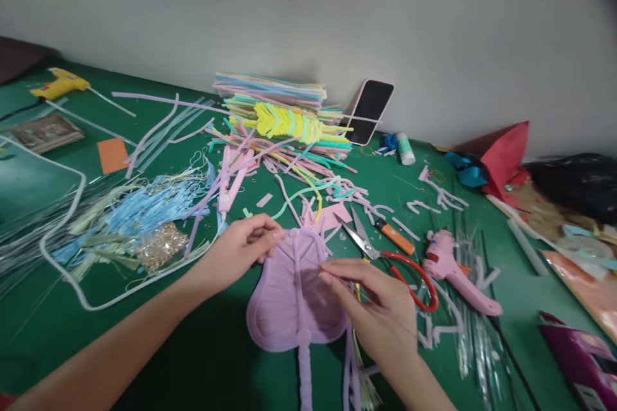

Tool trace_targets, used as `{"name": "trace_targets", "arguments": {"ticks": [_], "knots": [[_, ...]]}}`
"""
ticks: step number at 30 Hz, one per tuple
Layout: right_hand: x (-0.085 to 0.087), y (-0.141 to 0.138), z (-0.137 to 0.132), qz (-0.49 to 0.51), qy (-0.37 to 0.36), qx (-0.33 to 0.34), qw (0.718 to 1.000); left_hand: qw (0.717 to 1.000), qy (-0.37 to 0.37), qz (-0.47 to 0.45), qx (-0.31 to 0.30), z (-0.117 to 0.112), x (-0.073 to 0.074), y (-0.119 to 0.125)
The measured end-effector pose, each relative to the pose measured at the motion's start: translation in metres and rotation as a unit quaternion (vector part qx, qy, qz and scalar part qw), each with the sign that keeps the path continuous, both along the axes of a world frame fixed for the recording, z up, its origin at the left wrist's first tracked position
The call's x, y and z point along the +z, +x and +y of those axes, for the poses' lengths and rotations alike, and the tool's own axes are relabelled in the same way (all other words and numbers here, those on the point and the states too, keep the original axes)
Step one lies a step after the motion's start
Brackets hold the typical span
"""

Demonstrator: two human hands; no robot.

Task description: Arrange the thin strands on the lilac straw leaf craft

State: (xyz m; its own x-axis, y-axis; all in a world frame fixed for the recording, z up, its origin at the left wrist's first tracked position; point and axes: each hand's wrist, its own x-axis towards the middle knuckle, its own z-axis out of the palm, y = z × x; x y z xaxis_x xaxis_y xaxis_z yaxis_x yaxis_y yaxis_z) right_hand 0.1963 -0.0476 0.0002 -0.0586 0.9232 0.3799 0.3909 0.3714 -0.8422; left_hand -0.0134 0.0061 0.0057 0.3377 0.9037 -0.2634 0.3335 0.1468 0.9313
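We are pinching the upper left edge of the purple fan with our left hand, thumb and fingers closed narrow on the rim. Our right hand is resting over the fan's right half, its fingertips pressing near the centre rib; the fingers are nearly closed, and we cannot tell whether anything thin is held between them.

Risks, as we judge them: the fan is looking soft and built from bent fuzzy strips, so a hard pinch could be kinking the rim or pulling a strip loose from the rib. The scissors are lying just beside our right hand with blades open toward the fan; a careless sweep of the wrist could be catching on them. The pink glue gun is lying near, further right; if it is hot, a brush against it would burn.

The fan is lying flat on the green table, directly under and between both hands, its handle pointing toward us.

Further out: a pile of coloured strips is sitting behind the fan, a phone is leaning on the wall, and a yellow glue gun is lying far left.
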Motion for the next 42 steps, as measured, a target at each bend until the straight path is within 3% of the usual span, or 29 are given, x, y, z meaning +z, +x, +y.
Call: {"name": "trace_targets", "arguments": {"ticks": [3, 6, 12, 17, 21, 24, 28, 32, 35, 38, 42], "knots": [[-0.002, 0.009, -0.002, -0.115, 0.168, 0.087, 0.975, 0.994, 0.014, 0.108, -0.017, 0.006, 0.005, -0.012], [-0.004, 0.016, 0.0, -0.204, 0.227, 0.164, 0.938, 0.978, -0.003, 0.204, -0.043, 0.008, 0.006, -0.019], [-0.01, 0.02, 0.002, -0.288, 0.26, 0.23, 0.893, 0.983, -0.099, 0.148, -0.036, 0.013, 0.003, -0.015], [-0.018, 0.023, 0.001, -0.304, 0.247, 0.225, 0.892, 0.984, -0.135, 0.112, -0.018, 0.022, 0.007, -0.005], [-0.011, 0.028, 0.0, -0.292, 0.245, 0.222, 0.897, 0.989, -0.137, 0.047, -0.004, 0.023, 0.004, -0.001], [-0.005, 0.033, 0.002, -0.289, 0.257, 0.229, 0.893, 0.993, -0.054, 0.108, 0.005, 0.02, 0.002, 0.0], [-0.008, 0.038, 0.008, -0.321, 0.255, 0.237, 0.881, 0.969, 0.089, 0.227, -0.042, 0.013, 0.0, 0.001], [-0.016, 0.042, 0.013, -0.337, 0.236, 0.237, 0.88, 0.955, 0.195, 0.218, -0.058, 0.001, -0.006, 0.001], [-0.017, 0.045, 0.014, -0.337, 0.213, 0.243, 0.884, 0.922, 0.311, 0.212, -0.091, -0.011, -0.012, -0.004], [-0.017, 0.048, 0.013, -0.331, 0.189, 0.252, 0.889, 0.893, 0.362, 0.237, -0.122, -0.019, -0.018, -0.01], [-0.017, 0.051, 0.015, -0.304, 0.16, 0.249, 0.906, 0.877, 0.391, 0.248, -0.128, -0.021, -0.023, -0.013]]}}
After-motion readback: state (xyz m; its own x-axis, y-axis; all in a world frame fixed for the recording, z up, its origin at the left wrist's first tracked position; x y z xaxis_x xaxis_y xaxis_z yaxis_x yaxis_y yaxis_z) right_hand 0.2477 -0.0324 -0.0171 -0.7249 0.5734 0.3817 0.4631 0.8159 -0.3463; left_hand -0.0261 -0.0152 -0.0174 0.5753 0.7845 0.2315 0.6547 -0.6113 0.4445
